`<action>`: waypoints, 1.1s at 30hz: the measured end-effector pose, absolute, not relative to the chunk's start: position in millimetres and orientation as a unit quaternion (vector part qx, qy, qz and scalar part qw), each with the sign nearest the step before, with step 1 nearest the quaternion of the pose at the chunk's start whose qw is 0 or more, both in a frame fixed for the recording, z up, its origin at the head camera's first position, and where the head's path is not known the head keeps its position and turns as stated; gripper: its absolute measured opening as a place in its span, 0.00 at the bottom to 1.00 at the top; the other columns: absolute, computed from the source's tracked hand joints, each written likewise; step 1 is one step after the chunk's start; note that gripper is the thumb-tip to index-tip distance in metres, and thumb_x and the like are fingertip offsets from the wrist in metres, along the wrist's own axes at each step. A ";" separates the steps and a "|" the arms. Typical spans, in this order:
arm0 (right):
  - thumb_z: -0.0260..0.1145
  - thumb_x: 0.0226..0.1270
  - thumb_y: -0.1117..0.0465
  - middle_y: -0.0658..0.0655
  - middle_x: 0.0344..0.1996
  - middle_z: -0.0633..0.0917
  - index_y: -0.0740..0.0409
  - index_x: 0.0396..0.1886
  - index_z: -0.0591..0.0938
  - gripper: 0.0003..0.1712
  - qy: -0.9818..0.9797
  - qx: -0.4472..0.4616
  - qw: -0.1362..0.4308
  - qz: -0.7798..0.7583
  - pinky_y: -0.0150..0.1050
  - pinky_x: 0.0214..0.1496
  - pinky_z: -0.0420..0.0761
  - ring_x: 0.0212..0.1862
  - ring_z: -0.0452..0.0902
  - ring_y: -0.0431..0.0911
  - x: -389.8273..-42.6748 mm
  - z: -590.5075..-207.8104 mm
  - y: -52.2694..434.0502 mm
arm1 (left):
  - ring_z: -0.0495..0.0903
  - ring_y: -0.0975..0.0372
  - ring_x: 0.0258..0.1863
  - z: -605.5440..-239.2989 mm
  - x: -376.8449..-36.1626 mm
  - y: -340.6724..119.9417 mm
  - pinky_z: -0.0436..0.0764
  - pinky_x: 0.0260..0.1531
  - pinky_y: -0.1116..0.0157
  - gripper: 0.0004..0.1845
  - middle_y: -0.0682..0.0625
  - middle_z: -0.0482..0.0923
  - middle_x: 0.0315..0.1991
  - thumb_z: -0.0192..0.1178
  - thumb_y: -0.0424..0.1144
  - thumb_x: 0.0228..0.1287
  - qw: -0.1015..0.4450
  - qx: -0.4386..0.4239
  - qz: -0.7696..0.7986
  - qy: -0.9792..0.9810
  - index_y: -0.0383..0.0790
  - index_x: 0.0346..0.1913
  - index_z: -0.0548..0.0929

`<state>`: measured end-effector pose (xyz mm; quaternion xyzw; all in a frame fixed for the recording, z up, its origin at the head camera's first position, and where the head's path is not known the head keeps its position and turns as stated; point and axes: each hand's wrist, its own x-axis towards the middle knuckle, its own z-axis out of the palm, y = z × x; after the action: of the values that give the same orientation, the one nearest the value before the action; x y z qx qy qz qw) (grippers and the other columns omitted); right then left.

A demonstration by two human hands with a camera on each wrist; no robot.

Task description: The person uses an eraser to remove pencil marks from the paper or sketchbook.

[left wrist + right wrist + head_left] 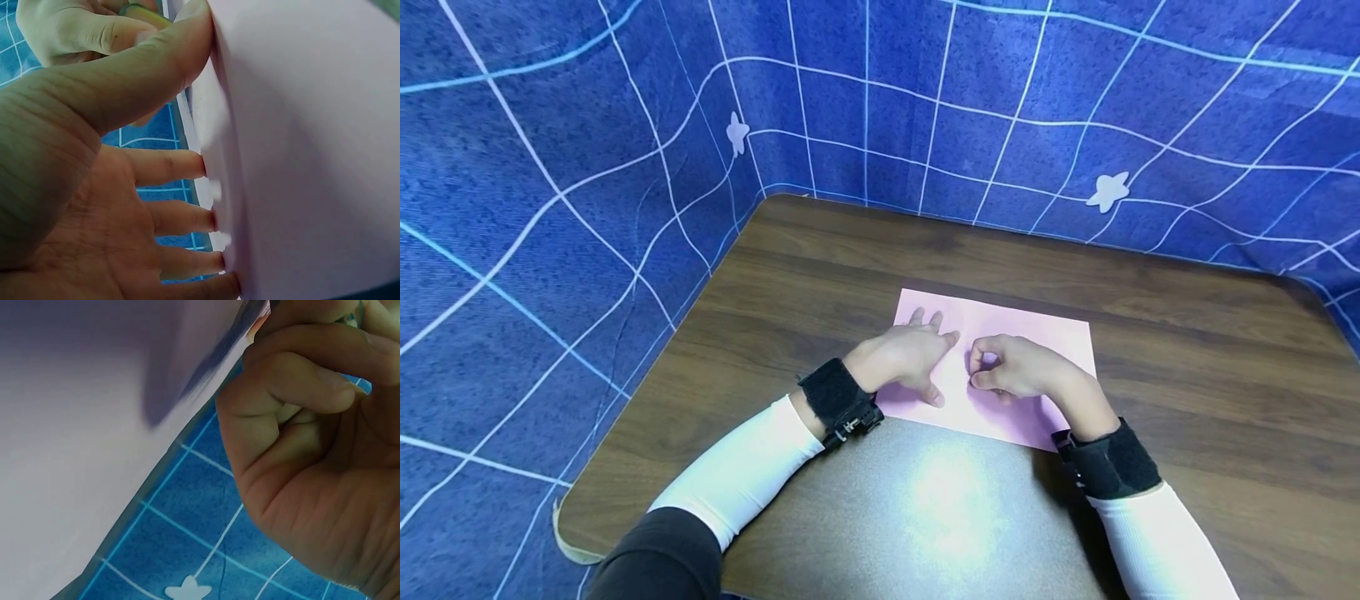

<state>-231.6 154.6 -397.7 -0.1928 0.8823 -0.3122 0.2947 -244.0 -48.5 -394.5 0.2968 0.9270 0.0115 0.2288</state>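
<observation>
Pink paper (1033,333) lies under the flat-fingered left hand (902,358) (released grip); right hand (1011,371) curled, apparently pinching something small.

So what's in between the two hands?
Only a narrow strip of the pink paper, seen in the head view. The left hand presses flat on the sheet; the right hand is curled just beside it. Nothing else lies between them.
</observation>
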 end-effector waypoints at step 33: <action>0.63 0.74 0.62 0.51 0.15 0.79 0.57 0.43 0.78 0.04 0.887 -0.216 0.254 -0.320 0.32 0.21 0.71 0.18 0.75 0.41 -235.0 -399.5 157.8 | 0.42 0.35 0.81 -397.5 -244.5 -46.3 0.50 0.81 0.44 0.61 0.32 0.40 0.82 0.74 0.62 0.53 0.229 0.303 0.001 0.925 0.44 0.83 0.51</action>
<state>-235.0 157.8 -399.5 -0.2155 0.8869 -0.3201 0.2540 -244.5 -46.3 -397.5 0.3031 0.9250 0.0012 0.2292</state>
